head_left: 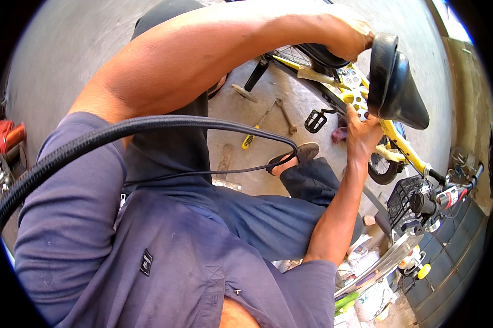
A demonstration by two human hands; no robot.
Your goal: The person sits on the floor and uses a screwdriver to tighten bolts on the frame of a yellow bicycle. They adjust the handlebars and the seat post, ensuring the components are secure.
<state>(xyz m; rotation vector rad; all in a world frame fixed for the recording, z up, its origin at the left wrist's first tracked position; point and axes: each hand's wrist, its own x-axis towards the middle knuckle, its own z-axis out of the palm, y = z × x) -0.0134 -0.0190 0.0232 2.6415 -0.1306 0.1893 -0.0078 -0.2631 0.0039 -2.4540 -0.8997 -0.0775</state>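
Note:
A yellow bicycle (404,146) stands to my right, its black saddle (404,93) nearest the camera. My left hand (347,35) reaches across at the top, bent down beside the back of the saddle. Its fingers curl inward and are mostly hidden, so what they hold cannot be made out. Below the saddle, my right hand (362,139) closes on the yellow frame with fingers pointing up, next to a yellow plate (357,98) with round holes. A black pedal (315,121) shows left of that hand.
On the concrete floor lie a yellow-handled screwdriver (250,138) and a wrench (286,117). A black cord (120,124) loops across the view. The bicycle's basket (404,198) and handlebar (454,197) are at right, above assorted clutter. Red tools (8,136) sit at far left.

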